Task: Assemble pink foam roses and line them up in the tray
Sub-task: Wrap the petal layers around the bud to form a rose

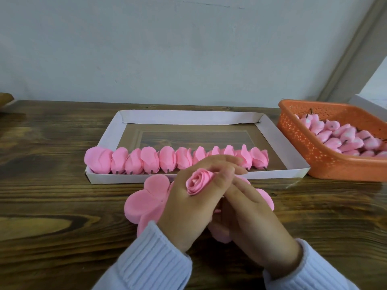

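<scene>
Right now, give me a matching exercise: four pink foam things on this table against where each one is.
1 rolled rose
2 rose row
3 stemmed buds
4 flat petals

A held between left hand and right hand
B in the orange basket
C on the table, under the hands
D in the white tray

Pairs: 1-A, 2-D, 3-B, 4-C

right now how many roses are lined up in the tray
11 roses, one row along the tray's near wall, left corner to near the right end. The left hand covers parts of some, so another may be hidden.
</scene>
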`<state>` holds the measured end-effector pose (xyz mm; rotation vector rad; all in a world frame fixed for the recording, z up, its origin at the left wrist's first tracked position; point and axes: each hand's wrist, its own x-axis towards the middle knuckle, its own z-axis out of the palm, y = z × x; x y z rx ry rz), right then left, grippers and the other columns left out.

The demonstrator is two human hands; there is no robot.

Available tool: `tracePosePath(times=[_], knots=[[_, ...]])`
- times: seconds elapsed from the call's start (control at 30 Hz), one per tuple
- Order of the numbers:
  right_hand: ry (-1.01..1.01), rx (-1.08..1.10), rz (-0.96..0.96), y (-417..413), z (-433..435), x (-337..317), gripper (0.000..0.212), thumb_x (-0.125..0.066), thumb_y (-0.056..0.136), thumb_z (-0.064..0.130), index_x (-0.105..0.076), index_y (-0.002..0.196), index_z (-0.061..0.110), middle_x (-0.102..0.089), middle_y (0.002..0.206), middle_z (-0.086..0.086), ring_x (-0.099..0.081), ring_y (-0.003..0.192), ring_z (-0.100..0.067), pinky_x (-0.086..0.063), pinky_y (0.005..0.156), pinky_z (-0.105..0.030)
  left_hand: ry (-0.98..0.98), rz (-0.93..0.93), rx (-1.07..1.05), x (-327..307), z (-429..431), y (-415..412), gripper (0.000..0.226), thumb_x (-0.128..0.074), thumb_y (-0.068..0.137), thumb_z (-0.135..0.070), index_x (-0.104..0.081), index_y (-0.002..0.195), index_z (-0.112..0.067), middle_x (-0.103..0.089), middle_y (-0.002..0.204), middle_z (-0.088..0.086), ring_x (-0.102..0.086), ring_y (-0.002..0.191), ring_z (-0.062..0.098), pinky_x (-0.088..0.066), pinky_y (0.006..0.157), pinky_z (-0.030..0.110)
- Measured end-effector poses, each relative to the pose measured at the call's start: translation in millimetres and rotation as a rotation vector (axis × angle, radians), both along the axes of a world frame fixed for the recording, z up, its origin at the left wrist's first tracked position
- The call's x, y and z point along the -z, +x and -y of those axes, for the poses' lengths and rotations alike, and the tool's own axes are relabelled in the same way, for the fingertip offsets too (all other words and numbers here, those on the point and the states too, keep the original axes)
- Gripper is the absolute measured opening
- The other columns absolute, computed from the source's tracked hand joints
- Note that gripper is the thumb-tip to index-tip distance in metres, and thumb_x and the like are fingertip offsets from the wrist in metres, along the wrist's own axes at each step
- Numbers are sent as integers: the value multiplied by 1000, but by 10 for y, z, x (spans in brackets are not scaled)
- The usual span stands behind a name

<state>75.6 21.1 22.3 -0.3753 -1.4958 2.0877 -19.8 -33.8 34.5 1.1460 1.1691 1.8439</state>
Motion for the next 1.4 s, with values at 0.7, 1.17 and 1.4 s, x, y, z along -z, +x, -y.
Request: tracePosePath(times=[0.7, 1.17, 1.4], knots=[[542, 125, 3, 10, -34, -26, 37, -57, 88, 3, -61, 120, 20, -68, 118, 1, -62, 112, -14, -52, 88, -27, 35, 68, -118, 95, -83, -33, 33, -55, 80, -49, -74, 67, -25, -74, 88, -1, -70, 89, 16, -57, 78, 33], [1012, 343, 80, 32, -55, -24, 30, -59, 89, 23, -61, 117, 11, -70, 105, 5, -65, 98, -9, -51, 85, -27, 181, 2, -166, 139, -86, 4, 32, -46, 90, -41, -73, 91, -24, -72, 92, -3, -68, 93, 12, -52, 80, 21], [994, 425, 96, 60, -61, -40, 31, -68, 86, 24, -64, 114, 11, -71, 104, 4, -67, 98, -9, -52, 83, -25, 154, 57, -102, 132, -76, 10, 62, -66, 75, -66, -56, 118, -23, -71, 104, 0, -68, 100, 14, -54, 81, 25]])
